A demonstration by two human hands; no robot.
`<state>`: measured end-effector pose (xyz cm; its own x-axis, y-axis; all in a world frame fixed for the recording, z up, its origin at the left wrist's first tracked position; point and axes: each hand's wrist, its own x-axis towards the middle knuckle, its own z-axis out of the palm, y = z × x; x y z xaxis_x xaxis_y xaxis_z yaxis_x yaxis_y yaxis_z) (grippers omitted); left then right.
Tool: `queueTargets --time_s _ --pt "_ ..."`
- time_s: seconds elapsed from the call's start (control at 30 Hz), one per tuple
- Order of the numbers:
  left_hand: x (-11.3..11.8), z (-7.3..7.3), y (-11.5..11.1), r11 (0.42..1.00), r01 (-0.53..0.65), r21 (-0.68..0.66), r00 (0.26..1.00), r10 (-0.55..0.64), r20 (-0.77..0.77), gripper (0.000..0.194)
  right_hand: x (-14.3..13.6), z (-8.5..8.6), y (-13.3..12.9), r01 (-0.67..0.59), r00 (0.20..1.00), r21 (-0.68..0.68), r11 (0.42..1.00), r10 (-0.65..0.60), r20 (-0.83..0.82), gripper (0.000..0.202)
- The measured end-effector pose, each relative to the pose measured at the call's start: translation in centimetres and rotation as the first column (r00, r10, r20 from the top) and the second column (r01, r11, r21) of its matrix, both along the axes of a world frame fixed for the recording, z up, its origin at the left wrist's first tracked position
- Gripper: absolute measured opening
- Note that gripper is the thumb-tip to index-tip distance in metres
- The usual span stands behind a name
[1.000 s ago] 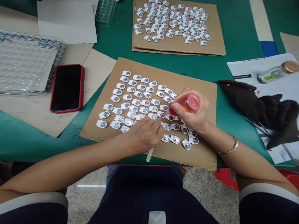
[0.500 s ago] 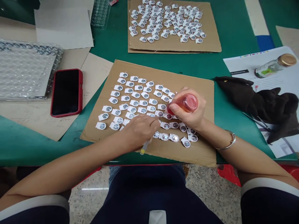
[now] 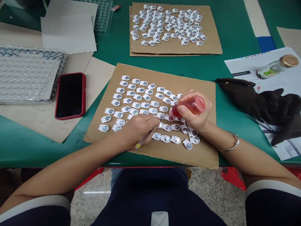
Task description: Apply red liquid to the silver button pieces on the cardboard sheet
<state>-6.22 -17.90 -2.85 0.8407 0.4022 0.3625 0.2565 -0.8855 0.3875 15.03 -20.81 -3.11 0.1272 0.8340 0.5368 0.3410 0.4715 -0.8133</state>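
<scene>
My left hand [image 3: 142, 128] is closed around a slim tool [image 3: 141, 142] with a yellow mark near its back end. The tool's front reaches among small white tags with round silvery centres [image 3: 154, 110]. In my right hand [image 3: 196, 116] is a soft bottle of red liquid [image 3: 191, 105], tilted with its base up to the right. Its nozzle end points down-left at the tags, close to the left fingertips. The tags lie in rough rows on a cardboard sheet [image 3: 197, 157]. Both hands cover some of them.
A second cardboard sheet [image 3: 213, 31] full of similar tags lies at the back. On the left are a red-cased phone [image 3: 71, 95] and a clear plastic tray [image 3: 25, 75]. Dark cloth [image 3: 265, 100], a glass jar [image 3: 272, 67] and printed paper [image 3: 237, 64] lie on the right.
My left hand has turned a little, so the tool's back end has swung left. The bottle has shifted slightly right and down, still in my right hand. The view has moved slightly.
</scene>
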Motion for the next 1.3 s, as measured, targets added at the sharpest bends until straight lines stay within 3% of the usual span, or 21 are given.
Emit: queueTargets --time_s 0.43,1.07,1.3 --pt "-0.09 -0.18 0.01 1.000 -0.003 0.009 1.000 0.003 -0.002 0.010 0.01 -0.33 -0.14 -0.021 0.999 -0.115 0.993 0.025 0.038 0.021" --pt "0.14 0.25 0.11 1.000 -0.016 -0.024 0.999 0.017 0.044 0.011 -0.23 -0.48 -0.18 0.002 0.998 -0.053 0.999 0.001 0.059 0.020" --pt "0.21 0.48 0.24 1.000 -0.017 -0.008 0.998 0.018 0.067 0.009 -0.24 -0.38 -0.25 -0.053 0.998 -0.058 0.997 0.054 0.026 0.019"
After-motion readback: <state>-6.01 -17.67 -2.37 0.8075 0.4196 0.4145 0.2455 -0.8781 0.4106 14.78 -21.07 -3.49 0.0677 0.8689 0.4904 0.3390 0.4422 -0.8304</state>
